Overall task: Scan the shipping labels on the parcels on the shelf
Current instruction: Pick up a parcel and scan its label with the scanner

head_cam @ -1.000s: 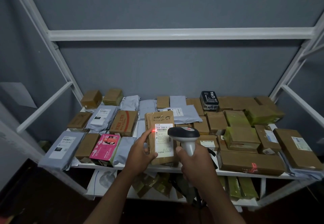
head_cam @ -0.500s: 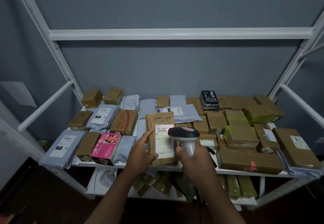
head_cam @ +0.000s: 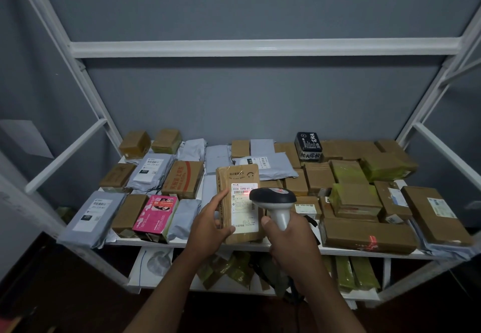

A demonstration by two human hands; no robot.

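A brown padded parcel is held upright by the left hand above the front edge of the white shelf, the fingers curled round its left side and the thumb pressed on the lower corner of its white shipping label. A grey handheld barcode scanner is gripped by its handle in the right hand, its head just beside the label. A red glow is seen on the label's barcode. Brown boxes, grey mailer bags and a pink box are spread over the shelf.
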